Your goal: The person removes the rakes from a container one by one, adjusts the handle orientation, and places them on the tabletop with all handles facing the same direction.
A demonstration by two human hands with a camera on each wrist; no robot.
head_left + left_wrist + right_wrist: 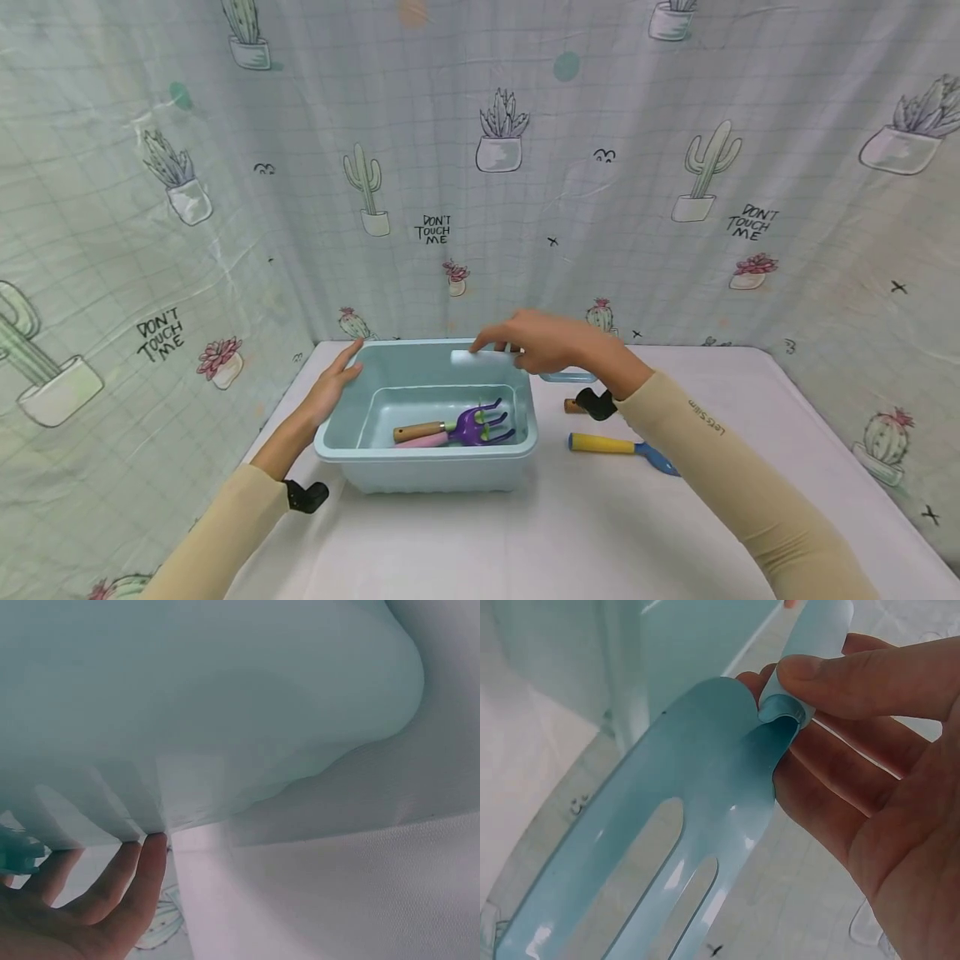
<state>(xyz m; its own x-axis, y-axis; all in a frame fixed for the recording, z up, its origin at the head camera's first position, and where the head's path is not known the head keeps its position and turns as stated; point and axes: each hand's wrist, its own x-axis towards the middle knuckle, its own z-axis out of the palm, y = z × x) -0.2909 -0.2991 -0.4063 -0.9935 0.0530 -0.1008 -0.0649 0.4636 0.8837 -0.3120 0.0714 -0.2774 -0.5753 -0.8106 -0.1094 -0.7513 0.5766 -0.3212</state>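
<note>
A light-blue plastic tub stands on the table. My left hand holds its left side, thumb over the rim; in the left wrist view the fingertips press against the outer wall. Above the tub's back right corner, my right hand grips a light-blue slotted garden shovel by its pale handle, thumb on one side and fingers behind. The blade points right, past the tub's rim. Inside the tub lie a purple three-pronged hand rake and a wooden handle, with a pink handle alongside.
Right of the tub lies a tool with a yellow handle and a blue blade, partly under my right forearm. Behind it shows a wooden handle end, mostly hidden. A cactus-print curtain surrounds the white table.
</note>
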